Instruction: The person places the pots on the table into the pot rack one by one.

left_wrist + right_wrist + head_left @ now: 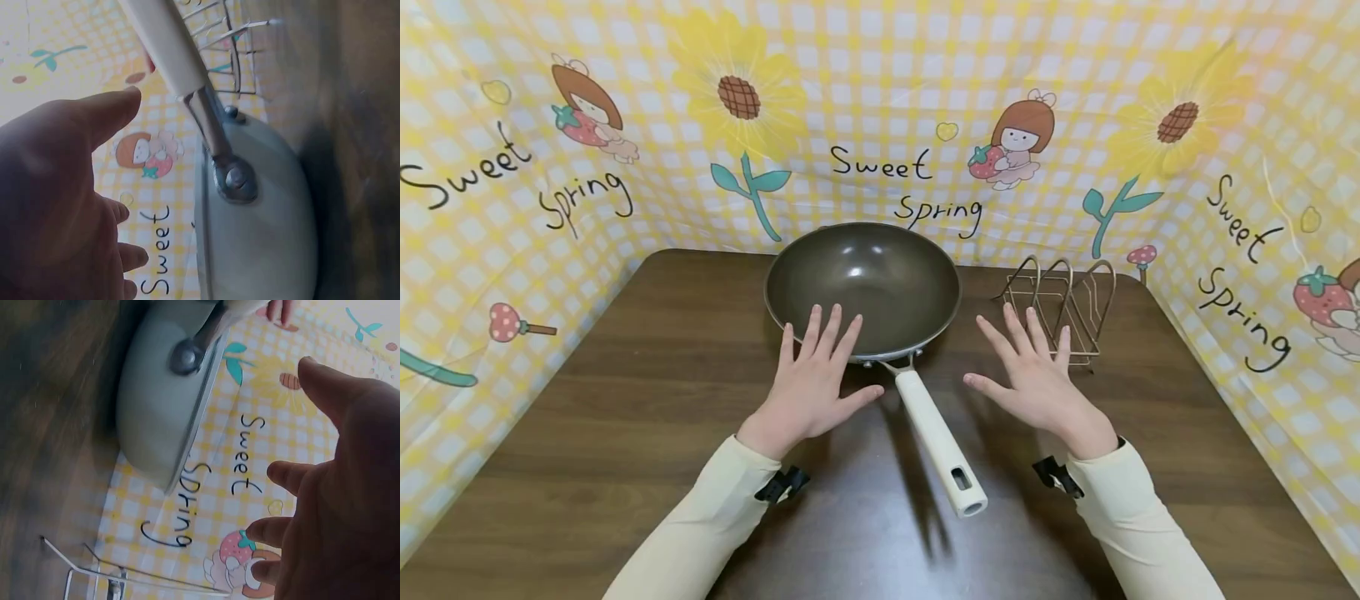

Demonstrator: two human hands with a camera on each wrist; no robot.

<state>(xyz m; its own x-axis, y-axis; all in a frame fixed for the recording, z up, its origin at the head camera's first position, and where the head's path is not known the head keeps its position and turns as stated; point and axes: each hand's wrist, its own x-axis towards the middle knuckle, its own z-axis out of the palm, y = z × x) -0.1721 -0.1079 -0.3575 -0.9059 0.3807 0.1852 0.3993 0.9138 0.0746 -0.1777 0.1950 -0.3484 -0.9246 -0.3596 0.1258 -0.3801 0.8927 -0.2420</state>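
Observation:
A deep frying pan (865, 292) with a dark inside and a cream handle (940, 442) sits on the brown table, its handle pointing toward me and slightly right. My left hand (812, 375) hovers palm down with fingers spread, its fingertips overlapping the pan's near rim in the head view. On the other side of the handle, my right hand (1033, 379) is held the same way, fingers spread, just in front of a wire rack (1063, 312). Neither hand holds anything. The left wrist view shows the pan's pale outer wall (269, 231) and its riveted handle joint (234, 178).
The wire rack stands at the back right of the table (625, 400), with upright loops. A yellow checked cloth (887, 92) printed with sunflowers and lettering hangs around the back and both sides. The pan handle juts into the space between my forearms.

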